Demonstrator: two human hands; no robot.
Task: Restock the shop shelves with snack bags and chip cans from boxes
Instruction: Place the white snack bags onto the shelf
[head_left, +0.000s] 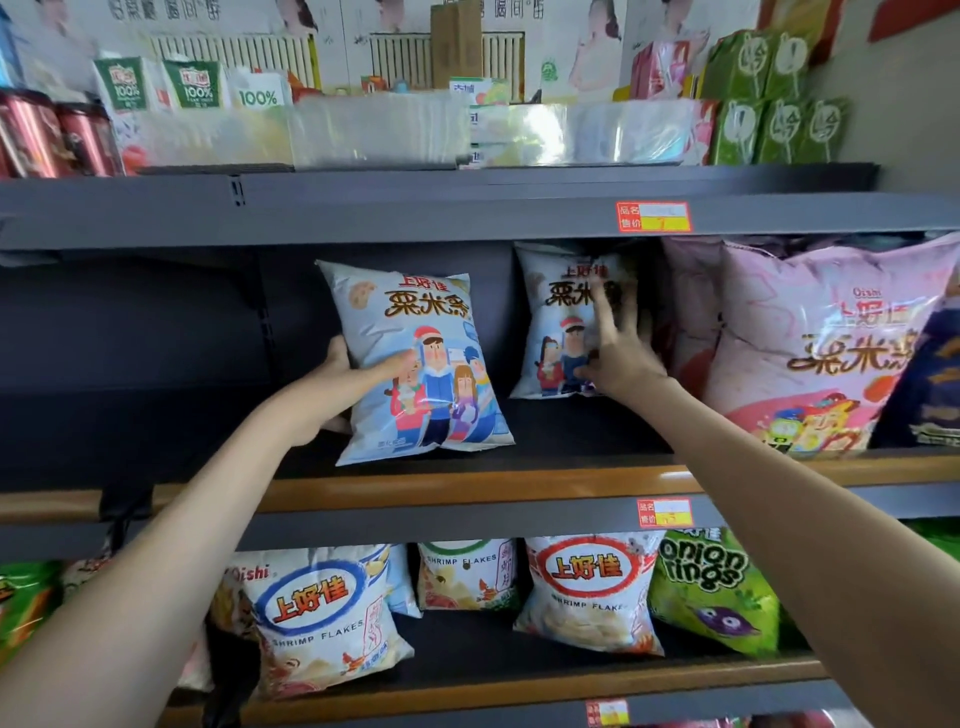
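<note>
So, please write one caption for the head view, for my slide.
Left hand holds a pale blue snack bag at the middle shelf; right hand touches a matching bag.

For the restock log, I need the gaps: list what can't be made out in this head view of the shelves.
- Price tag: head view, print too small and blurred to read.
- Right hand: head view, motion-blurred; contact with the rear snack bag unclear, and it covers that bag's right side.
- Left hand: fingers hidden behind the front snack bag it holds.
- Dark blue bag: cut off by the right frame edge.
</note>
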